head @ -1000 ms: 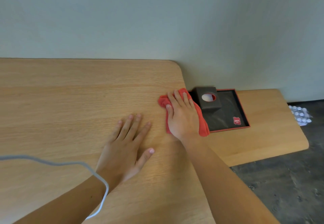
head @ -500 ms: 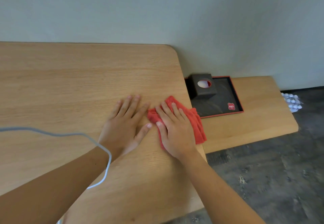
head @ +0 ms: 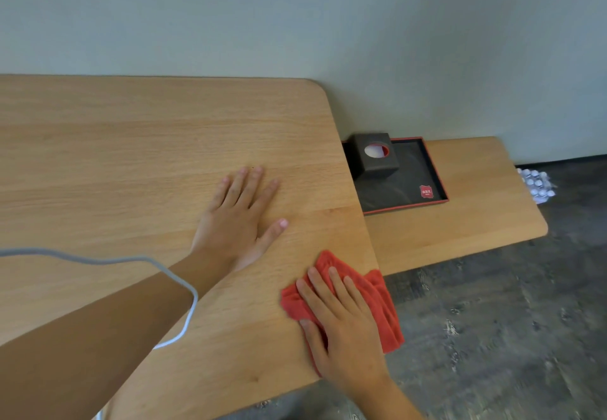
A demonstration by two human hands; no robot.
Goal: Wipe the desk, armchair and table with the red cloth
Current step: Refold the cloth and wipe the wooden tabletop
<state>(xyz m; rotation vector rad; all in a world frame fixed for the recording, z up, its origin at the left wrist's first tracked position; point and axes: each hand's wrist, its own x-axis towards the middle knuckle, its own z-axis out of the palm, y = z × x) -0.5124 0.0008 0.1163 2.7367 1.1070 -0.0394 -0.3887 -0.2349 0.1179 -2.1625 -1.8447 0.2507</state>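
R hand [head: 345,331] flat, fingers spread, pressing crumpled red cloth [head: 377,301] at oak-grain desk [head: 131,163] near-right corner, cloth overhanging edge. L hand [head: 239,219] open, palm down, empty. Black tissue box [head: 374,153] w/ oval hole in red-rimmed tray [head: 437,176]; red label illegible.

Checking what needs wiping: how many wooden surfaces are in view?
2: the desk under both hands, and a lower wooden shelf at its right, holding the black tray. Others may lie outside the picture.
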